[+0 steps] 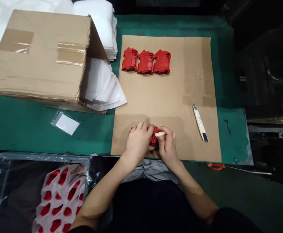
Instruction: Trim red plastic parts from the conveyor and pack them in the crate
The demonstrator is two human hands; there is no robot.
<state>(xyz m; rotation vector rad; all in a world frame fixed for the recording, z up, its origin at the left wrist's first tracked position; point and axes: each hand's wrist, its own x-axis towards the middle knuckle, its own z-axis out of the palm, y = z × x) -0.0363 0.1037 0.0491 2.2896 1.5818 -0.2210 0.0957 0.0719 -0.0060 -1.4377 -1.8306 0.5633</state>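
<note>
My left hand point(138, 140) is closed over a red plastic part point(153, 139) near the front edge of the cardboard sheet, covering much of it. On the part's right side, my right hand point(167, 147) pinches a small cream-coloured piece point(160, 134) against or just above the red surface. Its kind is unclear, since the fingers hide its middle. Farther back on the sheet, three similar red plastic parts point(145, 62) lie side by side in a row. A cream utility knife point(200, 124) with a dark end rests on the sheet to the right.
The brown cardboard sheet point(170, 97) lies on a green tabletop point(30, 129). An open carton point(42, 55) with white foam sheets point(105, 85) spilling out stands left. A small zip bag point(66, 123) lies before it. A plastic-lined bin point(47, 157) holds wrapped red pieces at lower left.
</note>
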